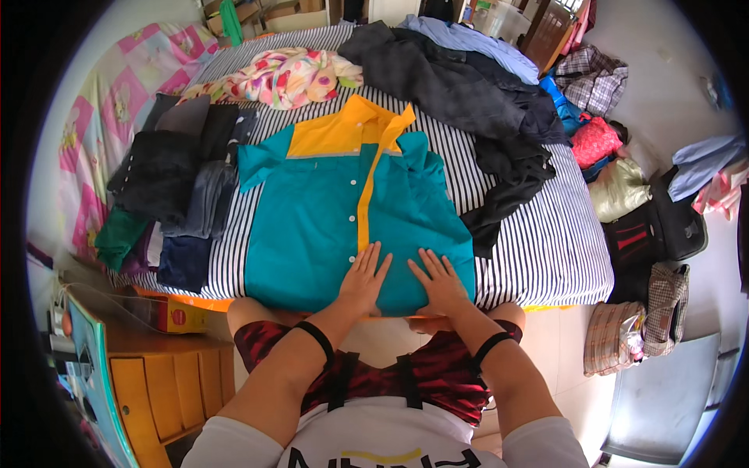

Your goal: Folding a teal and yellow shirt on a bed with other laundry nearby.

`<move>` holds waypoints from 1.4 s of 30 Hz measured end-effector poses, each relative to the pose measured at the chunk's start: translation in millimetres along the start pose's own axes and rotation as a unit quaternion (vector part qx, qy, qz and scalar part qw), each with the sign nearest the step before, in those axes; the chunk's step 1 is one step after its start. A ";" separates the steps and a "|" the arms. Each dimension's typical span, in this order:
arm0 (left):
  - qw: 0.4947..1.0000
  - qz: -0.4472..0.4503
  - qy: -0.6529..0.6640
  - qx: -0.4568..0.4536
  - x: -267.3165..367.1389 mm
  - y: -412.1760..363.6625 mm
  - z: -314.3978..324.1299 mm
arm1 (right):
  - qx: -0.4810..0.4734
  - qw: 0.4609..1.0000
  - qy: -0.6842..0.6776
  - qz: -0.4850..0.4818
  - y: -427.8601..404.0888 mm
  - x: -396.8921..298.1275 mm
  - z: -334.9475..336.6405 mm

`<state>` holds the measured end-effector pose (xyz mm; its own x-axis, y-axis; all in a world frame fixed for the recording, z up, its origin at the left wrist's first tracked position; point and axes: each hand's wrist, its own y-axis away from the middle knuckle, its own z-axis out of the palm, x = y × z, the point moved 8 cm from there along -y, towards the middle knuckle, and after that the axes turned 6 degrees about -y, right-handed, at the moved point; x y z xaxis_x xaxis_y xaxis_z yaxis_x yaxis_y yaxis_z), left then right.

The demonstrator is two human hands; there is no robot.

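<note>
A short-sleeved teal shirt with a yellow yoke, collar and button placket lies spread front side up on a bed with a black-and-white striped sheet. Its collar points away from me, and the hem lies at the near bed edge. My left hand rests flat on the shirt beside the lower placket, fingers slightly spread. To its right, my right hand presses flat on the lower front panel with fingers apart. Neither hand grips anything. White buttons run down the front, and the shirt's right-hand sleeve looks bunched.
Folded dark clothes are stacked on the left. Loose dark garments and a crumpled black garment lie on the right. Behind the shirt is a floral cloth. Bags stand right of the bed, a wooden cabinet at near left.
</note>
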<state>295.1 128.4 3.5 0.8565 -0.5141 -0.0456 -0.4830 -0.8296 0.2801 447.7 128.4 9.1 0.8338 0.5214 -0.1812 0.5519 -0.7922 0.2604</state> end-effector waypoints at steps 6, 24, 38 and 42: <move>1.000 -0.008 -0.004 -0.024 -1.6 0.0 -0.4 | -0.023 0.999 0.029 0.004 18.8 44.2 5.5; 0.997 -0.004 -0.072 0.013 6.0 -3.8 20.0 | -0.006 0.989 0.143 0.040 38.2 86.5 22.4; 0.993 -0.024 -0.090 0.072 7.5 2.4 26.7 | -0.097 0.988 0.083 0.090 -5.1 3.5 22.7; 0.994 -0.031 -0.096 0.047 9.7 -0.9 25.6 | -0.130 0.986 0.104 0.002 -8.6 -50.4 31.3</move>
<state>299.2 118.6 -21.8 0.8385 -0.4868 -0.2447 -0.4535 -0.8725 0.1816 400.6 99.1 -13.7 0.8044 0.5940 0.0104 0.5100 -0.6994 0.5007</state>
